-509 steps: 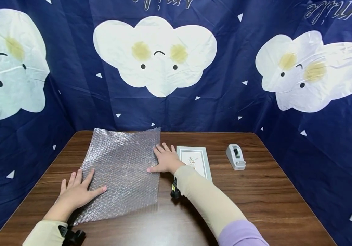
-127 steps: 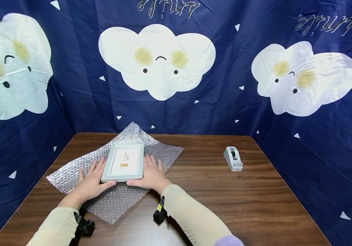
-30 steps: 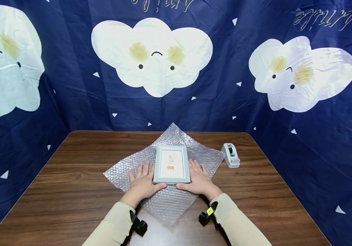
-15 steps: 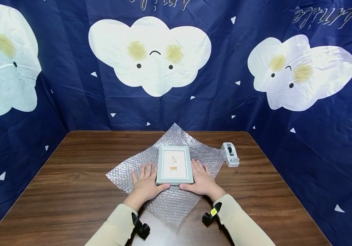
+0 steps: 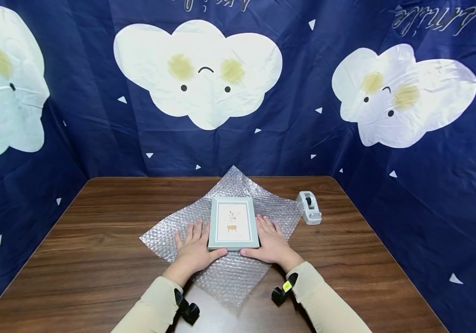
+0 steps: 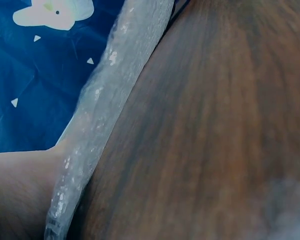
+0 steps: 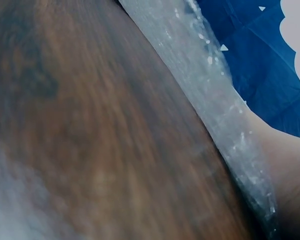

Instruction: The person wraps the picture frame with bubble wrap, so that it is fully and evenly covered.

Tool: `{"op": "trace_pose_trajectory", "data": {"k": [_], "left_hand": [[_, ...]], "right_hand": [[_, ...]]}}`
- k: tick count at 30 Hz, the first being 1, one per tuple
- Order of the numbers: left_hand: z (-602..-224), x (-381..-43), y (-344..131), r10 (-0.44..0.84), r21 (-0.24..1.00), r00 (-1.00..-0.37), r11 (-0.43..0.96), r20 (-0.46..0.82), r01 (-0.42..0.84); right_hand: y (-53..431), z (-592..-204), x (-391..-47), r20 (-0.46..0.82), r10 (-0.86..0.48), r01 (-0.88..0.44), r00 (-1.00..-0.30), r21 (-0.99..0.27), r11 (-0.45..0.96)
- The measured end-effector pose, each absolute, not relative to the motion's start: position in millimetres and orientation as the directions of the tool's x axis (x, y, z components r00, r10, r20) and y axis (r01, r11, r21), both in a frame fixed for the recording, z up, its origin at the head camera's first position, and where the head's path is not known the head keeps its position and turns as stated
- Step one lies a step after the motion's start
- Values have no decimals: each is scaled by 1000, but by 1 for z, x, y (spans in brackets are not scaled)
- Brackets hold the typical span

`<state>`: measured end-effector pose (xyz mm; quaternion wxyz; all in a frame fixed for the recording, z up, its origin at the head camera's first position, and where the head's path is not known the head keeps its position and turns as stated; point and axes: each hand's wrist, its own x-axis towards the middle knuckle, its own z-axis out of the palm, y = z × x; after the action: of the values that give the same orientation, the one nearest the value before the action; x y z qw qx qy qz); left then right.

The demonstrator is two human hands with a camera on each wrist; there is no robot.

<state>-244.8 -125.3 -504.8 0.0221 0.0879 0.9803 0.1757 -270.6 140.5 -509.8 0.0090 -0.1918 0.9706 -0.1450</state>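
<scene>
A pale blue-green picture frame [image 5: 232,224] lies face up on a sheet of bubble wrap [image 5: 233,277], which is turned cornerwise on the table. Along the frame's left side rests my left hand [image 5: 193,253], fingers spread on the wrap and thumb at the frame's near edge. My right hand [image 5: 273,246] mirrors it on the right side, its fingers straight. In the left wrist view the wrap's edge [image 6: 110,95] runs past part of the left hand [image 6: 22,192]. The right wrist view has the wrap [image 7: 210,95] beside part of the right hand [image 7: 290,165].
A white tape dispenser [image 5: 309,208] stands to the right, close to the wrap's right corner. The brown wooden table [image 5: 96,259] reaches back to a dark blue cloth [image 5: 204,152] printed with clouds, which hangs behind and at both sides.
Earlier the frame lay on the table right of the wrap. Later it was on the turned wrap, and both shifted right to the middle between the hands. Over the last second, almost nothing moves.
</scene>
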Motion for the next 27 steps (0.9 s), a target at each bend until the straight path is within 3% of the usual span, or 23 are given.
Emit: {"op": "trace_pose_trajectory", "data": {"k": [9, 16, 27], "left_hand": [[-501, -242, -127, 178, 351, -984, 922, -2, 166], [-503, -241, -127, 175, 352, -985, 922, -9, 161], [-501, -242, -130, 186, 374, -983, 912, -12, 168]], "right_hand": [[141, -511, -270, 78, -391, -396, -917, -289, 871], [149, -510, -264, 151, -438, -459, -886, -406, 790], [164, -502, -247, 236, -616, -647, -752, -447, 618]]}}
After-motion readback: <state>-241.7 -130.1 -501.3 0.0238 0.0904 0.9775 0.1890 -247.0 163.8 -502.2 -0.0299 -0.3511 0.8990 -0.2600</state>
